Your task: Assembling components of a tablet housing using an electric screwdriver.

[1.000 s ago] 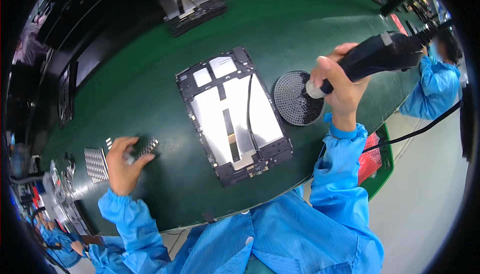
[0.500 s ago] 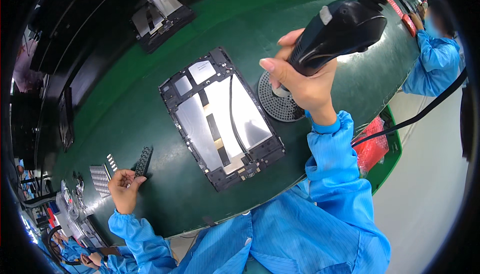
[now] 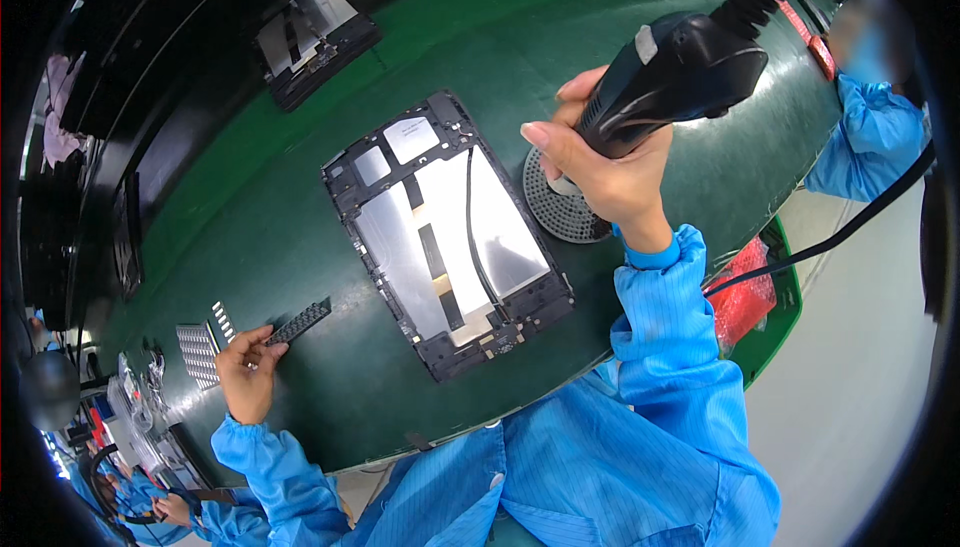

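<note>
My right hand point(image 3: 622, 179) is wrapped around a bulky black handheld tool point(image 3: 665, 82) with a ribbed sleeve at its top end; its working tip is hidden. Below it a round grey disc point(image 3: 565, 209) with rows of dimples lies on the green table, partly covered by my hand. My left hand point(image 3: 248, 367) pinches one end of a narrow black strip point(image 3: 303, 322) with a bumpy, patterned surface. Between the hands, an opened tablet point(image 3: 500, 222) shows silver metal plates, a black cable and a dark frame.
Another opened tablet point(image 3: 315, 39) lies at the far side. Left of my left hand are a sheet of small pale parts point(image 3: 197, 355) and a short white strip point(image 3: 223, 322). A green bin point(image 3: 783, 287) holds red bubble wrap point(image 3: 745, 297). A person in blue point(image 3: 865, 137) sits at right.
The black strip in my left hand has swung from steeply upright to a flatter slant, its free end moving right. My right hand still grips the black tool, nearly unmoved.
</note>
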Motion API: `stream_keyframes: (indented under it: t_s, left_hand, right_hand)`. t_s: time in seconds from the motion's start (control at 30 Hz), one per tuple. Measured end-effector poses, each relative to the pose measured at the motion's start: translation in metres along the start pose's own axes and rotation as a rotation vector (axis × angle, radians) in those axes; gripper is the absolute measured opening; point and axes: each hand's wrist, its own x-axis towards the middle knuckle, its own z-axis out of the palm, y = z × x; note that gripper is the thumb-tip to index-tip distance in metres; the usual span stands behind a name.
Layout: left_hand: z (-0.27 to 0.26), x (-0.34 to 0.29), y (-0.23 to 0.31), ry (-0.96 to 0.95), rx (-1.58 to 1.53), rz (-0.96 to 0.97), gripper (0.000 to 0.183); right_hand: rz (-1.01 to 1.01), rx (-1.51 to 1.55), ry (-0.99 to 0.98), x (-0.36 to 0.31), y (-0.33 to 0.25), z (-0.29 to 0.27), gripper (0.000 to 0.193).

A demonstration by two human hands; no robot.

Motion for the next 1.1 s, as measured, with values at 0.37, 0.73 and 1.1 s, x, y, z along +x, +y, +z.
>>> stream_keyframes:
  t_s: [0.37, 0.73, 1.1]
  left_hand:
    - [-0.019, 0.03, 0.022, -0.187, 0.077, 0.176, 0.016]
    - [0.0, 0.018, 0.019, -0.191, -0.079, -0.038, 0.012]
    - [0.039, -0.006, 0.031, 0.133, -0.031, 0.603, 0.015]
  right_hand:
    - [-0.139, 0.161, -0.108, 0.009, -0.037, 0.049, 0.042]
    - [0.009, 0.207, -0.362, 0.026, -0.012, 0.176, 0.028]
    - [0.065, 0.138, -0.324, 0.024, 0.002, 0.183, 0.025]
